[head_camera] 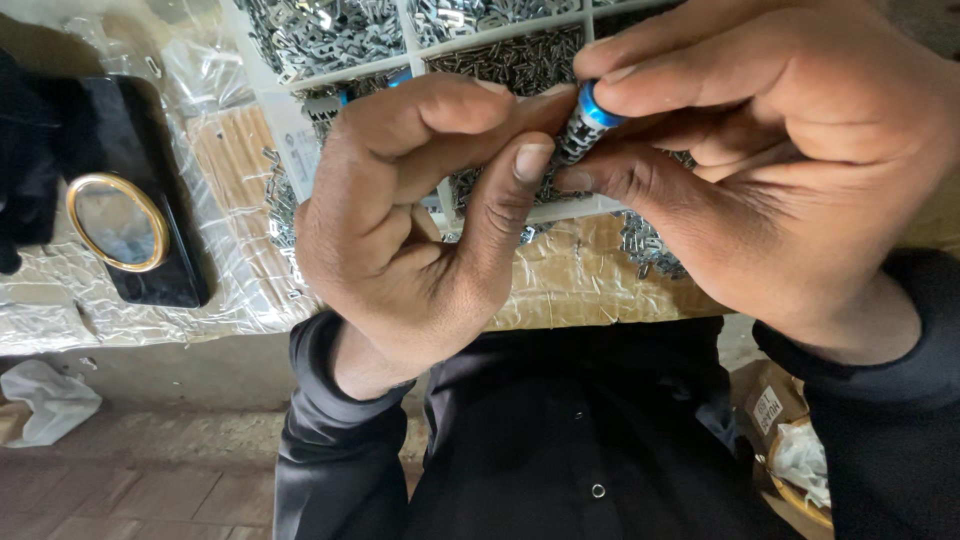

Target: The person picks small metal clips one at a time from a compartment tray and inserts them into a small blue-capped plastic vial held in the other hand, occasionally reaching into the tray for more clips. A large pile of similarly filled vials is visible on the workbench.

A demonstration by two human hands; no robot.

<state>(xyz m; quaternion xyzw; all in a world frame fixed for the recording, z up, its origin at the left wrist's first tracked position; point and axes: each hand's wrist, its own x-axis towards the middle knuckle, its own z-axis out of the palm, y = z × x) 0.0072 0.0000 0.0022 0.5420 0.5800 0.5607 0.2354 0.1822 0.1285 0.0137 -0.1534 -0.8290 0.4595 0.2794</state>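
Note:
My left hand (420, 220) and my right hand (770, 160) meet close under the camera, both pinching one small part (585, 125): a silvery metal piece with a blue cap. The left thumb and forefinger grip its lower end. My right forefinger and thumb hold the blue end. Behind the hands stands a white divided tray (290, 110) whose compartments hold several small silvery metal parts. Black sleeves cover both wrists.
A black phone (150, 260) with a gold ring holder lies at the left on the plastic-wrapped table top (580, 290). Loose metal parts (650, 250) are scattered beside the tray. A crumpled white cloth (45, 400) lies on the tiled floor; a basket (800, 470) sits lower right.

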